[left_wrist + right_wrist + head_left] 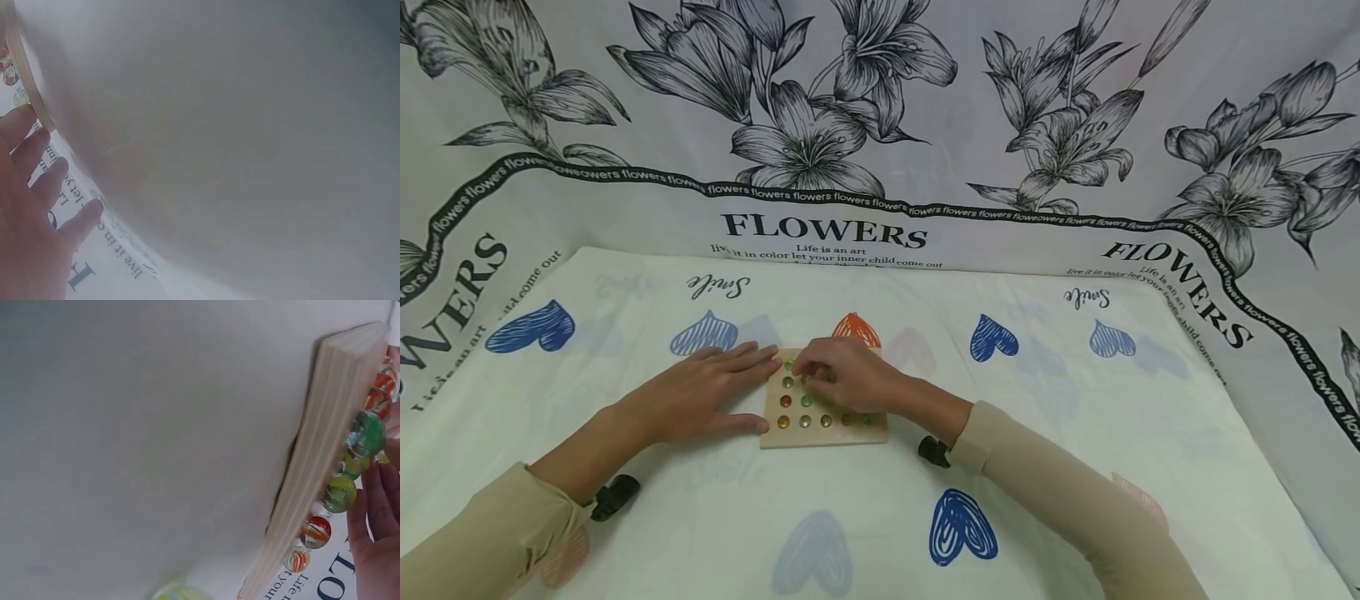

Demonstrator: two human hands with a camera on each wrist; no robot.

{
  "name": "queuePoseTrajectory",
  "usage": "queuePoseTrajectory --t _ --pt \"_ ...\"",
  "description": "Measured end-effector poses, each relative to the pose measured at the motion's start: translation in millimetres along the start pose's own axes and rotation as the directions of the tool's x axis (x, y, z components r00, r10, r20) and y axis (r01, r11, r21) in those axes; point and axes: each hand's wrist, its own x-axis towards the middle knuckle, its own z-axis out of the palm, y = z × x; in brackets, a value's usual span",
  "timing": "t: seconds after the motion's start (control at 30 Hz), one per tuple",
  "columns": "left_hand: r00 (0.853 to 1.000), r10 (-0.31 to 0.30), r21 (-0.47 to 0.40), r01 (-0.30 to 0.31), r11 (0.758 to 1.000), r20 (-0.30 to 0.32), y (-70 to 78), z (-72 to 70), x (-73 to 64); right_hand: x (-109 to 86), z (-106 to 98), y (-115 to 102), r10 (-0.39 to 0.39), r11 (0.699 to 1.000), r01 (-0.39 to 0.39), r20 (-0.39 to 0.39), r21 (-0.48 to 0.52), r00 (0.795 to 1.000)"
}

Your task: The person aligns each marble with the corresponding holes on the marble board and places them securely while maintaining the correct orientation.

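Note:
A square wooden board (822, 437) lies on the cloth, with rows of colored glass marbles (806, 401) standing in it. My left hand (703, 392) lies flat at the board's left side, its fairly straight fingers and thumb touching that edge. Over the board's upper middle, my right hand (853, 373) has its fingers bent down and covers part of the rows. The right wrist view shows a small yellow marble (382, 457) pinched at its fingertips. Green, yellow and red-striped marbles, including a large green marble (369, 433), stand along the board's side there.
One yellow-green marble (181, 594) lies on the table cloth near the right wrist camera. The white cloth (700, 533) bears printed hearts. Behind the table hangs a flower-printed curtain (940, 158). Each wrist carries a small black device (615, 497).

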Motion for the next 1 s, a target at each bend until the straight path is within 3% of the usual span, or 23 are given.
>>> queuePoseTrajectory --t 0.13,0.67,1.0 --pt "1.0 -0.002 -0.003 0.002 1.0 0.002 -0.4 0.5 -0.1 1.6 1.7 1.7 -0.001 0.999 0.002 0.012 -0.053 1.0" --pt "1.0 -0.011 -0.008 0.011 1.0 0.021 -0.2 -0.8 0.1 3.6 2.4 3.1 0.029 0.994 -0.026 0.018 -0.11 0.999" --pt "0.999 -0.017 -0.005 0.017 1.0 0.032 -1.6 0.3 0.2 -4.5 -7.1 6.5 0.122 0.992 -0.121 0.013 -0.044 0.992"
